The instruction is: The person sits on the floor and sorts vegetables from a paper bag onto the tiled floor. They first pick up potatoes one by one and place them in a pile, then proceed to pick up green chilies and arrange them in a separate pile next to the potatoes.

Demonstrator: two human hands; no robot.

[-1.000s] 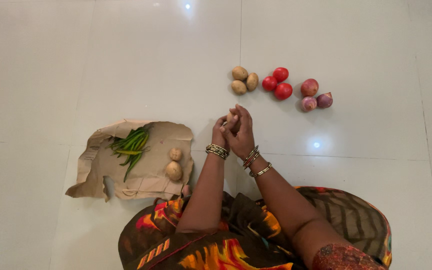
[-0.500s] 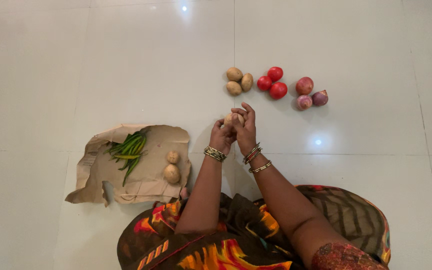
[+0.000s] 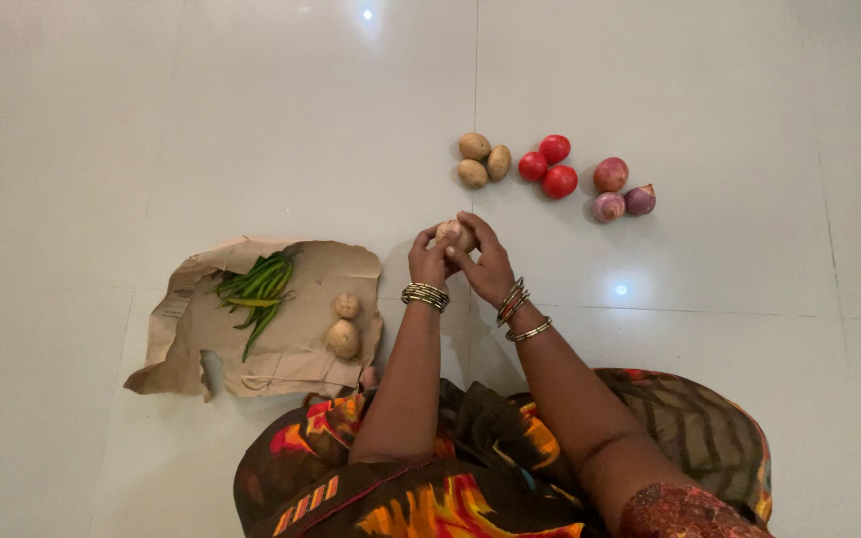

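Potato (image 3: 454, 235) sits mid-frame between both hands, above the tiled floor (image 3: 151, 120). Left hand (image 3: 429, 261) and right hand (image 3: 485, 267) are both curled snug around it now; half a second ago the right fingers were splayed up. Three potatoes (image 3: 483, 159), tomatoes (image 3: 548, 165) and onions (image 3: 623, 187) lie further up, paper (image 3: 281, 349) with chillies (image 3: 257, 289) at left.

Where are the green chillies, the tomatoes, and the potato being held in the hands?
green chillies (image 3: 256, 292): head view, middle of the bunch on the brown paper.
tomatoes (image 3: 559, 181): head view, the nearest of three red ones.
held potato (image 3: 453, 235): head view, its exposed top between both hands.
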